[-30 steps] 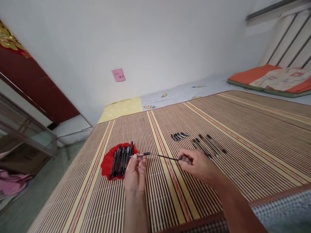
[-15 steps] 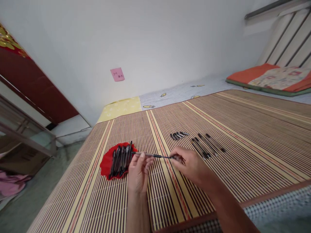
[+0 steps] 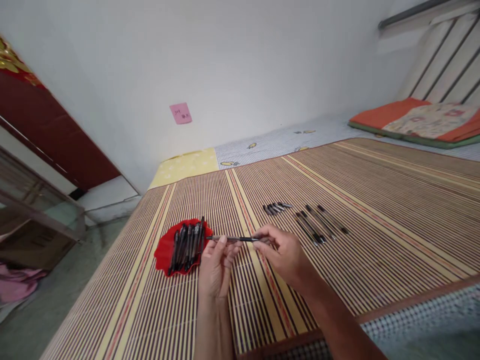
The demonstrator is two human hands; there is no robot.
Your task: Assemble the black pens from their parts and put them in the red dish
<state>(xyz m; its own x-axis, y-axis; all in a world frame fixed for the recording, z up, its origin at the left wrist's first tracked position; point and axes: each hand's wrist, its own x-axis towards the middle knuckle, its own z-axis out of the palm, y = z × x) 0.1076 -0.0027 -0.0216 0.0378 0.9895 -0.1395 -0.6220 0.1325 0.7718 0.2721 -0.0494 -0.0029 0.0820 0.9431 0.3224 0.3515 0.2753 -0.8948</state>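
My left hand point(image 3: 215, 272) is closed around the clear barrel of a gel pen point(image 3: 246, 239), thumb on top, the pen lying level. At the pen's black grip end, my right hand point(image 3: 283, 252) pinches the tip; its fingers hide what exactly they hold there. Just left of my left hand, a red scalloped dish or mat point(image 3: 161, 255) bears several black pens point(image 3: 184, 247) lined up side by side. To the right of my right hand lie several long, slim pen parts point(image 3: 318, 220). Short dark pieces, perhaps pen caps point(image 3: 275, 208), form a row beyond it.
A striped bamboo mat point(image 3: 157, 310) covers the bed. Against the white wall with a pink note point(image 3: 180, 113) runs a patterned sheet point(image 3: 258, 147). A folded orange cloth point(image 3: 386, 119) lies at the far right; a cardboard box point(image 3: 28, 245) stands low at the left.
My right hand has moved left, up to the pen's grip. The thin dark length that showed between grip and right fingers is now out of sight. My left hand has barely moved.
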